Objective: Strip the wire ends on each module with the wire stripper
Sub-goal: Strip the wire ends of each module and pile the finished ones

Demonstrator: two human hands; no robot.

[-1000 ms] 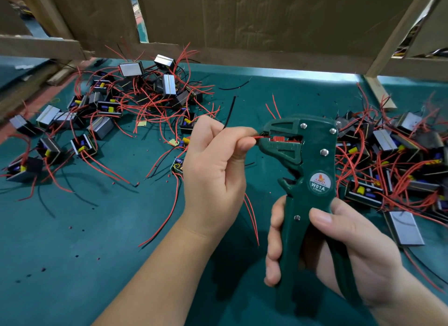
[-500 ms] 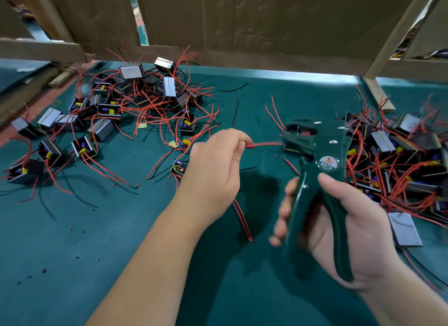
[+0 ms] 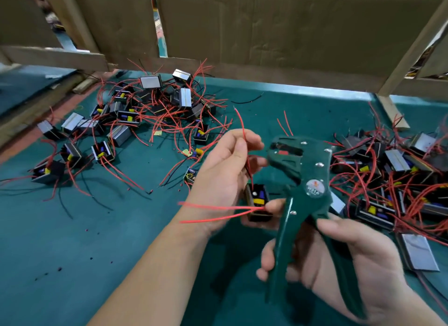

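On the left of the green mat lies a heap of small modules, about fifteen by my count. The red wires are tangled too thickly to be sure of the number. Dark specks dot the mat nearer the camera.

The left hand comes next, with its forearm cut off by the bottom edge. Its thumb and forefinger are closed together on one red wire, which stands nearly upright with its tip free above the knuckles. That wire runs down to a single black module, held up off the mat between the two hands. Its open face shows yellow and blue parts. Two more red wires leave it and stretch leftward across the left wrist. A fingertip touches the module's right side, but I cannot tell which hand it belongs to, or which fingers carry the module (the palm hides its back).

Just right of it stands the one green wire stripper, head up and mouth facing the left hand, near the pinched wire but apart from it. Its round label is too blurred to read. The right hand is wrapped round both handles, thumb over the nearer one, and the handles are spread a little.

Farther right lies a second heap of modules. It is cut off by the frame edge, so no count holds. Brown cardboard walls the back.
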